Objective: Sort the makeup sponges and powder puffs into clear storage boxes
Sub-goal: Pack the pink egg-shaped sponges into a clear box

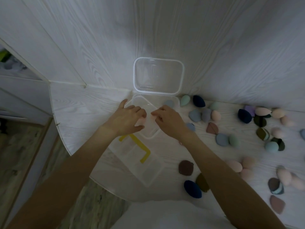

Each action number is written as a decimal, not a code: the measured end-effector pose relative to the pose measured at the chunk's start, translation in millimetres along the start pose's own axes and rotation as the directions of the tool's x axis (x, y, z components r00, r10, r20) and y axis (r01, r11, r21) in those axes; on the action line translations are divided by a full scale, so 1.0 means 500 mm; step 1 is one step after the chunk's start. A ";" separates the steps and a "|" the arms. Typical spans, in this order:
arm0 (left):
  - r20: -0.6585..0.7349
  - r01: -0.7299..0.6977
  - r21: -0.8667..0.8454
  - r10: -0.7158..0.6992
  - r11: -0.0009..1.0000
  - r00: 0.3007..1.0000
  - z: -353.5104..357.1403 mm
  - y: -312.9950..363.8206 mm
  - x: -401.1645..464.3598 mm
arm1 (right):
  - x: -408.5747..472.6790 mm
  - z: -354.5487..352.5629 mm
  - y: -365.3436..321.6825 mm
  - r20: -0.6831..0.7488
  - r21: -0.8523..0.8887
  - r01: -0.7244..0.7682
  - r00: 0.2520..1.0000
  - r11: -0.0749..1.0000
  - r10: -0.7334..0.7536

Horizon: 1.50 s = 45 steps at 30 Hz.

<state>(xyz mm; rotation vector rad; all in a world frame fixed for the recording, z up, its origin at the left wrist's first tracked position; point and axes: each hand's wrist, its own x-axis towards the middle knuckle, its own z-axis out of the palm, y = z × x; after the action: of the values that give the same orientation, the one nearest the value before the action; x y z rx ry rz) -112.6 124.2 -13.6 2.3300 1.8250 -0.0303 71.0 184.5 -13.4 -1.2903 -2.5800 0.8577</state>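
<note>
Left hand (127, 117): lying at frame centre, fingers curled over the near rim of a clear rectangular plastic box (145, 119); grip closing on that rim.
Right hand (168, 119): fingertips pinching the same box's right edge.
Clear lid (158, 75): leaning upright against the white wood-grain wall, just above the box.
Second clear box with yellow clasps (140, 156): sitting below the hands.
Sponges (244, 129): lying scattered across the white counter (82, 104), right half of frame.
Writing: none showing legibly.
</note>
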 end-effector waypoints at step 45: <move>-0.171 0.179 -0.253 -0.226 0.951 0.959 0.040 0.150 0.029 | -0.143 -0.119 0.225 -0.461 0.389 -0.108 0.837 0.915 0.295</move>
<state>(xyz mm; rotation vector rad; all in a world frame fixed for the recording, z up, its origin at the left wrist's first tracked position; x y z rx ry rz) -34.7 117.6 -25.5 2.0383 2.0289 0.3827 215.0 208.0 -15.6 -1.4569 -1.8076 0.8157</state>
